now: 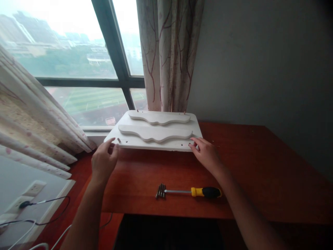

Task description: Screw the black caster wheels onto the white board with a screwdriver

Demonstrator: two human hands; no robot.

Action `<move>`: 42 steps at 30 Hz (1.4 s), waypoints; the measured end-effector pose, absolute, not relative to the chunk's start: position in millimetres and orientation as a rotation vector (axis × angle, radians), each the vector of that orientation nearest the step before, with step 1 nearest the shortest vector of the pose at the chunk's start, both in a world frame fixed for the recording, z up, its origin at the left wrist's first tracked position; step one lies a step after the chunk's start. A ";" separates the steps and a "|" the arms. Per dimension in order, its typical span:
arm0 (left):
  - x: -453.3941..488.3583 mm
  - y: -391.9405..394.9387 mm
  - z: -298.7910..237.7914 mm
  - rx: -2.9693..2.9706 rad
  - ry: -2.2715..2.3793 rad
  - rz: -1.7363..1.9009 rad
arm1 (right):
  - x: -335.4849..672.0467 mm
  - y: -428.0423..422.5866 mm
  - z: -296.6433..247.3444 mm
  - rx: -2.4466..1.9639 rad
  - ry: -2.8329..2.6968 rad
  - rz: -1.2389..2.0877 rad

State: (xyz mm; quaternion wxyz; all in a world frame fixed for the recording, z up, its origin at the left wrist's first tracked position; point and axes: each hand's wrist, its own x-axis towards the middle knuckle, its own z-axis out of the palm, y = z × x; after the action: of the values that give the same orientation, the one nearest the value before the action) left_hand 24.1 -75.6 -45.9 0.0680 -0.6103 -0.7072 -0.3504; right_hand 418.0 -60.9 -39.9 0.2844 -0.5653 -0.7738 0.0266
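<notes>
A white flat board (pixel 135 141) lies on the red-brown wooden desk (pixel 260 166) below the window. Two white wavy-edged wooden pieces (pixel 156 133) rest on top of it, one behind the other. My left hand (pixel 103 162) grips the board's near left corner with fingers curled on its edge. My right hand (pixel 206 152) holds the near right corner, fingertips pressed on the top face. Small dowel pegs stick up near the board's corners.
A screwdriver with a yellow and black handle (pixel 205 192) lies on the desk in front of me, beside several long screws (pixel 160 190). Patterned curtains (pixel 169 52) hang behind the board and at left. A wall socket with cables (pixel 26 201) is at lower left.
</notes>
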 end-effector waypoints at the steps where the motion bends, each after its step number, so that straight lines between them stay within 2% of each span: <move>1: 20.7 -67.8 -42.6 -1.847 -2.126 -0.984 | 415.3 -54.8 -40.0 -1.530 -2.097 0.034; 8: 16.2 -45.4 -42.6 -1.923 -2.059 -0.775 | 410.5 -42.2 -49.4 -1.549 -2.185 -0.066; 22: 29.8 -57.0 -51.9 -2.042 -1.949 -0.923 | 442.1 -54.0 -58.7 -1.480 -2.154 -0.111; 42: 88.1 -116.3 -57.7 -2.156 -1.894 -1.050 | 499.7 -124.5 -63.9 -1.500 -2.028 -0.127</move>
State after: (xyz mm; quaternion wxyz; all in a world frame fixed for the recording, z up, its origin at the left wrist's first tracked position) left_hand 88.1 -116.3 -57.7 0.0429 -0.7050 -0.6191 -0.3433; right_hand 499.7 -124.5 -63.9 0.3030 -0.5660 -0.7652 -0.0481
